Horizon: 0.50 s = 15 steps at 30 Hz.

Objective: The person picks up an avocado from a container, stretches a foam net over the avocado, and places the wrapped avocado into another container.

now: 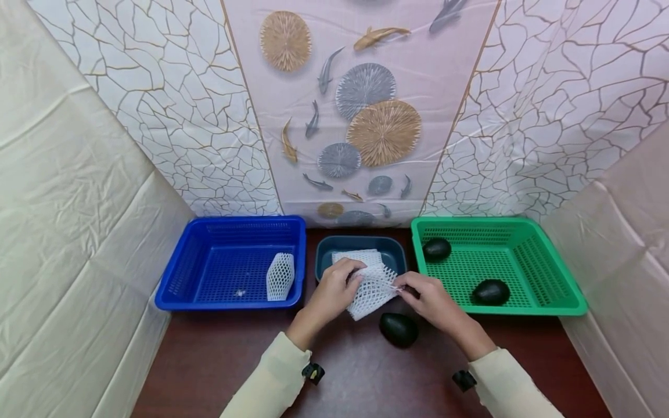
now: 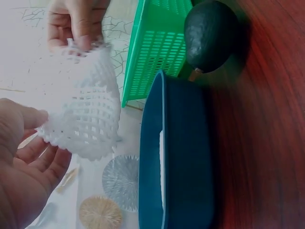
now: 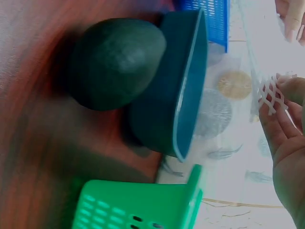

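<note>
A white foam net sleeve (image 1: 370, 293) is stretched between both hands, above the front of a dark teal tray. My left hand (image 1: 334, 284) pinches one edge of it between thumb and fingers. At the opposite edge, my right hand (image 1: 425, 296) pinches the net with thumb and fingertips, seen closely in the right wrist view. A dark avocado (image 1: 399, 330) lies on the table just in front of the tray, below the hands. Another white foam net (image 1: 360, 255) lies in the teal tray (image 1: 324, 245), partly covered by the left hand and the held net.
On the left stands a blue basket (image 1: 230, 306) with a net-wrapped item (image 1: 280, 277) inside. A green basket (image 1: 502, 311) on the right holds two avocados, one at the back (image 1: 436, 249) and one nearer the front (image 1: 491, 292). Fabric walls border the table's back and sides.
</note>
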### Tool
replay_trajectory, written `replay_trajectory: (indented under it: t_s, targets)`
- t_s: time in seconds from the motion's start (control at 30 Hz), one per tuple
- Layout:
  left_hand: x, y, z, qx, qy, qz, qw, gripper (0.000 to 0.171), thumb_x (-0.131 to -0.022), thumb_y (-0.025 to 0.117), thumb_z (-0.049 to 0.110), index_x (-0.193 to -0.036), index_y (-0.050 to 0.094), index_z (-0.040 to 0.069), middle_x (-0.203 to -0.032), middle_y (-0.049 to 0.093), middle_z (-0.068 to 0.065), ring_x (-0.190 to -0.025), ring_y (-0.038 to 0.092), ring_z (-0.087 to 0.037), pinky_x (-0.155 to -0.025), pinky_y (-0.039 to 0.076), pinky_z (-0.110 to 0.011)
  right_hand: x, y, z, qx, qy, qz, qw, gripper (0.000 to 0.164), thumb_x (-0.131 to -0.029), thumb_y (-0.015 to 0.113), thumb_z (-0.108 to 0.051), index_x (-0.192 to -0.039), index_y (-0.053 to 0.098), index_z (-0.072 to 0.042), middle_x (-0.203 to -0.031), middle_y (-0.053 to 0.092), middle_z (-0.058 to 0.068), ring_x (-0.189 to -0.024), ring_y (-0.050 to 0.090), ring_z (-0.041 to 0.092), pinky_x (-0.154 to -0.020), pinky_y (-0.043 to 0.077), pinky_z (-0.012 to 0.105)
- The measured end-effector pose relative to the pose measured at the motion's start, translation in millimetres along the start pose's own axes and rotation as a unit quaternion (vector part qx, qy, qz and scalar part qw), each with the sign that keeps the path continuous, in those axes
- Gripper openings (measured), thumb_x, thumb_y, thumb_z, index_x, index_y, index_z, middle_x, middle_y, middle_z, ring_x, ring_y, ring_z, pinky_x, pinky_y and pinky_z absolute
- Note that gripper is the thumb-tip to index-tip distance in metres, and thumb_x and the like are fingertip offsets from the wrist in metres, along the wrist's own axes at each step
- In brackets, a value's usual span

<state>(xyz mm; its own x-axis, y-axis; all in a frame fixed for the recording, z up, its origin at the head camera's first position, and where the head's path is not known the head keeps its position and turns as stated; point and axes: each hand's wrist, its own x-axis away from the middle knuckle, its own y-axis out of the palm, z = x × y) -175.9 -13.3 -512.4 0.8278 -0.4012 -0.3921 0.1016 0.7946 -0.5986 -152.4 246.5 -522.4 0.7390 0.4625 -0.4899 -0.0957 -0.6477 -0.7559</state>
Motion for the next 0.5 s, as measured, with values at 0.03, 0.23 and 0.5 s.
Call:
replay_trajectory:
  t_s: [0.03,0.23,0.5]
  targets:
    - [0.6,0.9,-0.2,0.005,0.0,-0.004,1.0,0.019,-0.1,0.067,0.011,-0.118,0.069,0.007,-0.113,0.07,-0.007,-0.103,0.067,-0.02,-0.089,0.058,-0.039,-1.1,-1.7,-1.3,0.003,-0.007,0.004,1.0,0.025,-0.084,0.08,0.004,-0.1,0.073,-0.013,-0.099,0.074,-0.002,-0.093,0.072,0.014,-0.078,0.06,0.031]
    - [2.0,4.1,-1.1,0.014,-0.037,-0.052,0.9979,0.046,-0.098,0.071,0.031,-0.135,0.059,0.008,-0.121,0.066,-0.007,-0.106,0.064,-0.02,-0.092,0.057,-0.04,-6.3,-9.9,-6.5,0.019,-0.042,0.023,0.999,0.029,-0.08,0.081,0.009,-0.1,0.072,-0.011,-0.102,0.075,0.001,-0.095,0.072,0.016,-0.079,0.06,0.031]
    - [-4.4,8.7,-0.9,0.021,-0.098,-0.162,0.9818,0.089,-0.083,0.081,0.056,-0.152,0.042,0.017,-0.142,0.059,-0.005,-0.121,0.06,-0.016,-0.105,0.051,-0.039,-8.1,-11.5,-13.5,0.046,-0.098,0.027,0.994,0.03,-0.076,0.081,0.011,-0.098,0.073,-0.007,-0.103,0.074,0.004,-0.095,0.071,0.018,-0.079,0.06,0.035]
